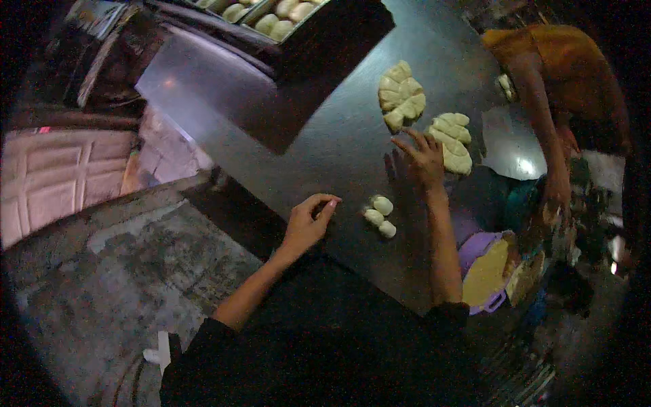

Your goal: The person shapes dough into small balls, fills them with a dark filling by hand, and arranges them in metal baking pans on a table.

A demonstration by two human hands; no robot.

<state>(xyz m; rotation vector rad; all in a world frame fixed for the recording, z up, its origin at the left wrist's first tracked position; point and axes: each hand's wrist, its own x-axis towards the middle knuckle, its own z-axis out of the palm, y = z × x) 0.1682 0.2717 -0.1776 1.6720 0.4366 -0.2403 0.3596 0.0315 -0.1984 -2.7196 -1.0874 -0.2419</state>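
On the steel worktop [339,125] lie two clumps of pale, scored dough pieces, one farther back [400,91], the other [451,146] to its right. My right hand [424,156] is over the left edge of the right clump, fingers spread and bent; whether it touches the dough I cannot tell. Three small dough balls [380,217] sit nearer me, between my hands. My left hand [310,220] is at the worktop's near left, left of the balls, fingers curled and thumb close to the index finger; anything held there is too small to make out.
A dark metal tray [291,44] of dough balls stands top left. At right a person in orange [556,57] bends down, arm lowered toward a purple tub [471,251] with yellowish contents. A pale panelled surface [61,176] is at left, above rough grey concrete [122,271].
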